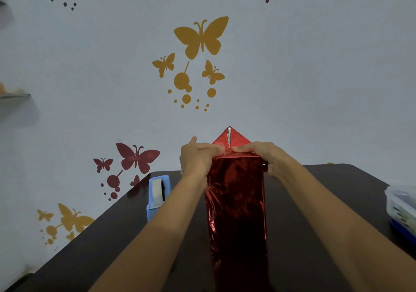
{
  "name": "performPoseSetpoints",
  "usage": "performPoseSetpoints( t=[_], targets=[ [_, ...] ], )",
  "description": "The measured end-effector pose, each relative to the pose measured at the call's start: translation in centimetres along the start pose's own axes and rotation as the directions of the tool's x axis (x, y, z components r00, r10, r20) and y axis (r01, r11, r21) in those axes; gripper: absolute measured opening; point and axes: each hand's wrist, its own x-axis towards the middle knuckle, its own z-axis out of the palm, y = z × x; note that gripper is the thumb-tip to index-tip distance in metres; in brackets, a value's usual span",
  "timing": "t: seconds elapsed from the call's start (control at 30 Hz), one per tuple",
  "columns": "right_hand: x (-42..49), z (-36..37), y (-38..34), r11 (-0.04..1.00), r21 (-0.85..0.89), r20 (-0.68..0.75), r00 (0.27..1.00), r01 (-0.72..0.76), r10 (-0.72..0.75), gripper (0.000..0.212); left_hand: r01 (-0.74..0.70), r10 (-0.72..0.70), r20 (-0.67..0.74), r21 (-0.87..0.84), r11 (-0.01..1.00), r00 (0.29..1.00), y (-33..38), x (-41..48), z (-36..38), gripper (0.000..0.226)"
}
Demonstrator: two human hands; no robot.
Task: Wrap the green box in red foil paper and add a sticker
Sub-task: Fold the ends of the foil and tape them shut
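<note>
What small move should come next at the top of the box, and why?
Probably fold the triangular flap down onto the wrapped box: left hand and right hand press the side folds flat, and only this flap stands up.

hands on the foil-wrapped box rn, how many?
2. The left hand presses the top fold of the foil-wrapped box from its left side; the right hand presses it from the right. Their fingertips nearly meet below the upright triangular flap. None hidden.
</note>
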Motion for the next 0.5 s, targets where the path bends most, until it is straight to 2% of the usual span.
performPoseSetpoints(
  t=[0.1, 0.17, 0.2, 0.3, 0.33, 0.37, 0.47, 0.5],
  targets=[
    [-0.1, 0.0, 0.0, 0.999, -0.027, 0.005, 1.000, 0.028, -0.028, 0.028, -0.077, 0.083, -0.056, 0.099, 0.992, 0.995, -0.4, -0.4, 0.2, 0.019],
    [-0.1, -0.1, 0.0, 0.999, -0.041, 0.017, 0.999, 0.030, -0.029, 0.029, -0.091, 0.092, -0.048, 0.024, 0.996, 0.995, -0.9, -0.2, 0.0, 0.013],
    [-0.2, -0.1, 0.0, 0.999, -0.045, 0.021, 0.999, 0.027, -0.026, 0.032, -0.080, 0.080, -0.033, -0.007, 0.997, 0.996, -1.0, 0.0, 0.0, 0.017],
    [-0.3, -0.1, -0.1, 0.998, -0.057, 0.031, 0.999, 0.024, -0.023, 0.039, 0.053, -0.054, 0.003, 0.071, 0.996, 0.999, -0.6, 0.9, -0.6, 0.078],
    [-0.3, 0.0, -0.1, 0.998, -0.064, 0.031, 0.999, 0.026, -0.024, 0.040, 0.106, -0.109, 0.021, 0.091, 0.990, 0.994, -0.4, 1.2, -0.8, 0.087],
    [-0.5, 0.0, -0.2, 0.997, -0.069, 0.031, 0.999, 0.028, -0.026, 0.041, 0.136, -0.141, 0.046, 0.100, 0.986, 0.989, -0.2, 1.3, -1.0, 0.086],
    [-0.6, 0.0, -0.3, 0.996, -0.082, 0.030, 0.999, 0.026, -0.024, 0.042, 0.203, -0.212, 0.085, 0.102, 0.974, 0.974, 0.4, 1.4, -1.2, 0.042],
    [-0.8, 0.1, -0.3, 0.996, -0.085, 0.031, 0.999, 0.025, -0.023, 0.041, 0.214, -0.223, 0.077, 0.113, 0.970, 0.972, 0.5, 1.4, -1.1, 0.034]
  ],
)
